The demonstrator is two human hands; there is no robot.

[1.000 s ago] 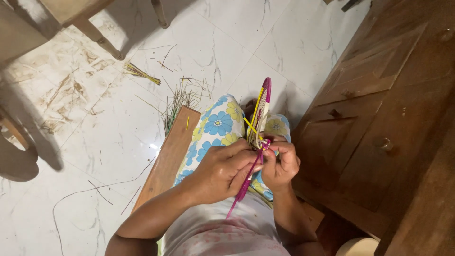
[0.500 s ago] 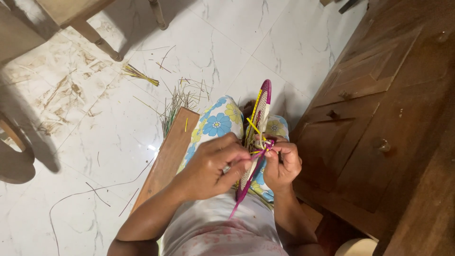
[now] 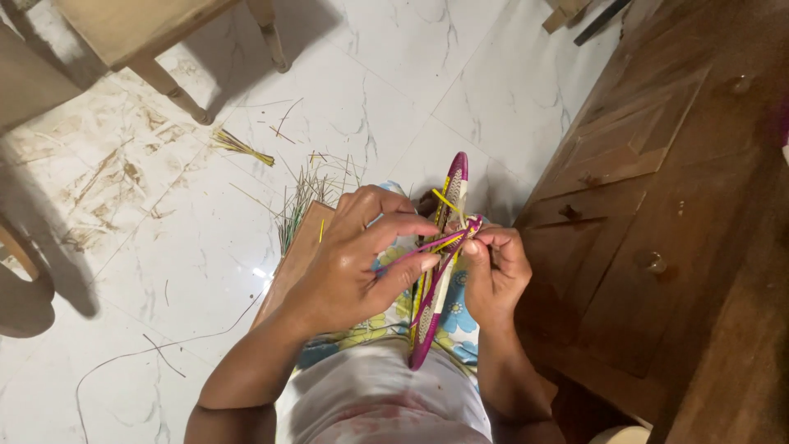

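While the left hand [image 3: 349,263] curls over from the left, its fingers closed on a purple strip [image 3: 407,249], the woven piece [image 3: 440,263] stands edge-on between both hands above the lap. Its long axis runs from the purple tip near the floor tiles [image 3: 205,247] down toward the body. Just right of it, the right hand [image 3: 496,275] pinches the strip ends against the piece's edge, touching it; the wooden cabinet [image 3: 657,205] lies further right.

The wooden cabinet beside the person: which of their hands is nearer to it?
Right. The right hand pinches the woven strips close beside the wooden cabinet; the left hand lies beyond the purple woven frame, farther away.
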